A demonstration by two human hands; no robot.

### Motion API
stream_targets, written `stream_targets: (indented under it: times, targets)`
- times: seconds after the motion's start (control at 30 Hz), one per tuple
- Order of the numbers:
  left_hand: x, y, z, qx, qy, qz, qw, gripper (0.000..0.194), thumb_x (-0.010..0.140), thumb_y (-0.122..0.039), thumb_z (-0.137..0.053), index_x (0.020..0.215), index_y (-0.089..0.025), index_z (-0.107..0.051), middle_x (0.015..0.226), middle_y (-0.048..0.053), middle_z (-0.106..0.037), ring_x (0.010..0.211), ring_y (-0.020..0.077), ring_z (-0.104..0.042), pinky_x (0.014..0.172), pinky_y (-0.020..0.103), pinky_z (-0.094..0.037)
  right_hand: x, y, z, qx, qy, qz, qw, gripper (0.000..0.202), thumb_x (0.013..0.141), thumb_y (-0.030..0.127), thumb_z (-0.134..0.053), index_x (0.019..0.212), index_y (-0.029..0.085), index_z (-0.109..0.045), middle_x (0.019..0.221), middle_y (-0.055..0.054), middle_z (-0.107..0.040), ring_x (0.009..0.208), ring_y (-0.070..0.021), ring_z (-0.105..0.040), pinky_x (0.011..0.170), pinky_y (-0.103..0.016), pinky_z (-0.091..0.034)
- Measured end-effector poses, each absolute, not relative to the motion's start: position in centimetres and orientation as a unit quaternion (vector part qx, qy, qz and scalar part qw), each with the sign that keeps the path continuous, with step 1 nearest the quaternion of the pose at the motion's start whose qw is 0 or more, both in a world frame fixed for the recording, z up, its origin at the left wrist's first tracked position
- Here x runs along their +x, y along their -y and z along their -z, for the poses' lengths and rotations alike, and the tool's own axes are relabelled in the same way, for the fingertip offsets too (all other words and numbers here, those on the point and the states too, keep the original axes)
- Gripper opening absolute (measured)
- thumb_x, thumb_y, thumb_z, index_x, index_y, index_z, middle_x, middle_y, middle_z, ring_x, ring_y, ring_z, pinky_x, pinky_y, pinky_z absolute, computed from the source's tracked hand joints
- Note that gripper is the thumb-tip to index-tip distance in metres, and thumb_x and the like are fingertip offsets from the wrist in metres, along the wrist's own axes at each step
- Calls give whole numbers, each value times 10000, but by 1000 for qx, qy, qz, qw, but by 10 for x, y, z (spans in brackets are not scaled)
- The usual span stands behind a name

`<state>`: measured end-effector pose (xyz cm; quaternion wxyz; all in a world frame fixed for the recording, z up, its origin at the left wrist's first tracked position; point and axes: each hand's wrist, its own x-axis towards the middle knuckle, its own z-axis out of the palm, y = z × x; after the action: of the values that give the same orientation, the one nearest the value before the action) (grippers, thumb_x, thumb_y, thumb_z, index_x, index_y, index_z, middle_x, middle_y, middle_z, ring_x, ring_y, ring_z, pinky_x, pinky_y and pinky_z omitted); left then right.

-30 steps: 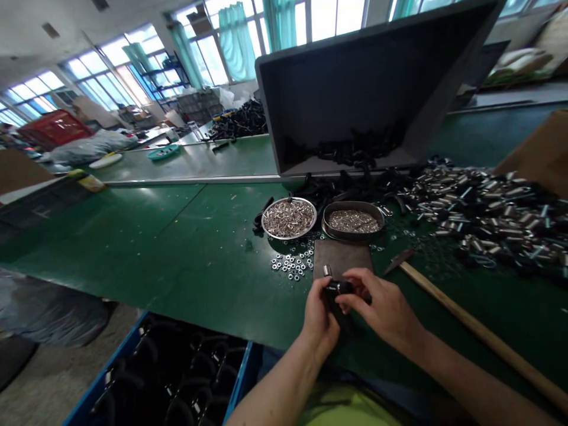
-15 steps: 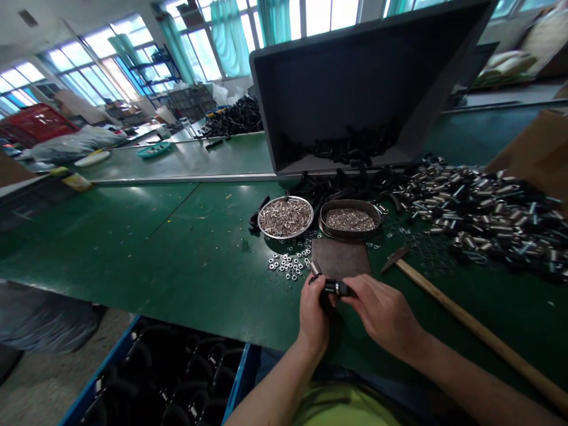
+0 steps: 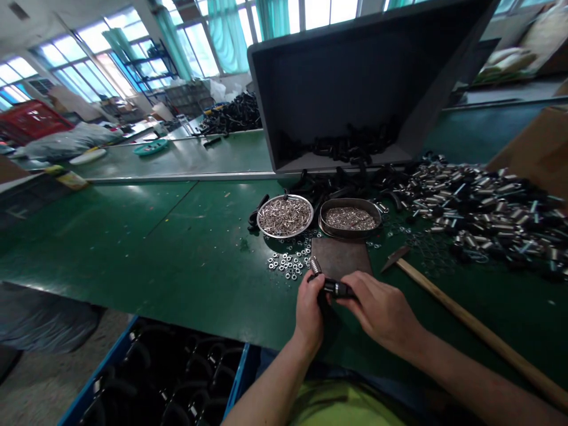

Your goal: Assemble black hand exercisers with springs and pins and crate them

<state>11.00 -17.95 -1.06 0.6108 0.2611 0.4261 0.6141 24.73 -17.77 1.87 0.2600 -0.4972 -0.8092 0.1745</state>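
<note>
From my remote head view, I record first a blue crate [image 3: 237, 377], left of and nearer than the left fingers, holding black curved parts [image 3: 202, 370]. Next I note a round metal plate [image 3: 285, 237], heaped with small metal pins, beyond the left fingers and slightly left. Loose nuts [image 3: 288, 265] lie on the green table [image 3: 199, 254] between that plate and the left fingers.

I find the left hand [image 3: 309, 307] clamped on a black part [image 3: 331, 286], thumb uppermost. A bright ribbed metal end [image 3: 315, 266] stands up just beyond the left thumb. The black part itself bridges the two sets of fingers.

Directly beyond the fingertips I log a flat dark slab [image 3: 341, 257], then an oval tin [image 3: 350, 233] of small metal pieces, and farther out a tilted grey bin [image 3: 364, 89] with black parts inside.

The right hand [image 3: 384, 307] has its fingers closed on the black part's right end; the lower fingers I cannot fully verify. Right of these fingers lies a hammer [image 3: 465, 319], and beyond it, a heap of metal-and-black pieces [image 3: 479, 213].
</note>
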Motion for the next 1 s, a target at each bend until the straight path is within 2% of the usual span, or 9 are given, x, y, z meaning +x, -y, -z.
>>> stream_targets:
  times: [0.07,0.23,0.37,0.43,0.57,0.63,0.73,0.83,1.0]
  targets:
    - [108,178,11,269,-433,-608,608,154,785,-311,-579,730,-171,-551,638,-41,-477,574,97,-409,561,211,-338,245,178,-17,-510,777,-259,263,228,886,393,-452,808,200,-544,751,-51,-636,706,-193,-607,609,-293,-431]
    - [109,177,10,304,-533,-607,506,216,727,-316,-696,847,-196,-563,713,-28,-549,663,125,-485,656,219,-358,226,172,-5,-486,459,-690,278,454,871,590,-350,661,204,-463,466,31,-480,372,-100,-411,370,-215,-300]
    - [107,173,6,319,-608,-588,428,506,526,-263,-845,938,-206,-557,864,18,-600,826,184,-545,749,249,-361,214,163,6,-461,278,-789,296,486,872,596,-321,628,199,-458,387,53,-423,285,-75,-330,326,-193,-239]
    - [99,168,7,351,-622,-552,430,588,455,-255,-876,955,-208,-570,858,20,-601,813,192,-540,731,250,-348,219,152,8,-470,334,-781,242,577,861,656,-281,588,187,-477,382,39,-437,276,-75,-351,307,-189,-226]
    - [81,153,15,418,-588,-509,469,505,444,-253,-880,867,-212,-608,729,-2,-566,679,172,-482,625,235,-288,235,101,-3,-477,588,-650,59,657,846,686,-305,502,168,-514,370,8,-467,283,-80,-384,319,-202,-253]
    - [77,148,18,442,-564,-521,464,483,414,-224,-885,819,-217,-621,709,2,-542,699,188,-475,631,238,-289,230,64,-12,-485,728,-477,91,483,874,537,-436,612,165,-599,461,0,-559,381,-105,-487,396,-216,-346]
    - [81,143,21,524,-539,-500,430,452,425,-208,-869,810,-232,-633,786,40,-554,853,260,-489,757,291,-351,199,15,-20,-468,838,-214,181,175,872,255,-517,859,184,-676,857,-54,-698,798,-169,-628,713,-282,-462]
    - [89,142,21,610,-525,-447,391,408,486,-225,-833,844,-240,-640,913,78,-563,961,312,-469,915,391,-327,160,-15,-17,-470,850,-158,181,169,856,175,-520,833,162,-687,1004,-119,-667,1026,-235,-561,845,-335,-425]
    - [90,143,26,681,-539,-369,331,485,565,-323,-808,1003,-239,-619,1009,103,-547,990,336,-454,953,463,-285,132,-30,-6,-477,851,-141,168,113,781,121,-587,713,146,-674,960,-153,-660,1017,-270,-557,800,-330,-429]
